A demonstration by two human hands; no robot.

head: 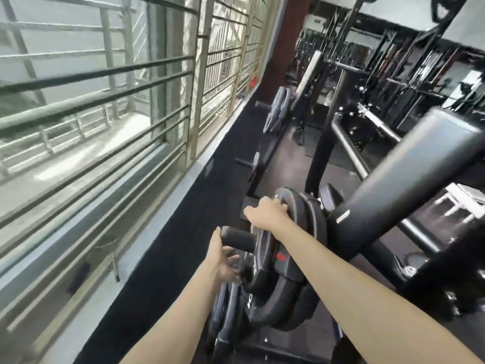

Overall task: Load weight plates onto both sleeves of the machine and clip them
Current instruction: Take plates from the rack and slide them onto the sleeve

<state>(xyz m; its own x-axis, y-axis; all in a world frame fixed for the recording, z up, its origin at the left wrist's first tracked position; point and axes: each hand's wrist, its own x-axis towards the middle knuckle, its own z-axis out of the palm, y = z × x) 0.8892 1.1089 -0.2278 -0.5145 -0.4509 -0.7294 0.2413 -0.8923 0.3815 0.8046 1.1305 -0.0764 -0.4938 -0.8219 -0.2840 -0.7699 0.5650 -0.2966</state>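
I am seating the weight plate [286,248] on the sleeve [237,239]: right hand [265,212] gripping its rim, left hand [223,261] spread underneath (clip comes next, I think).

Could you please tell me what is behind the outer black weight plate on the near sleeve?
Behind the outer black round weight plate, a second black plate sits on the same dark sleeve. The right hand holds the outer rim. Anything further inboard is covered.

Weight plates [286,261] on sleeve [237,239], right of barred window [105,114]; machine arm [409,179] right; further plates [278,111] behind, more below.
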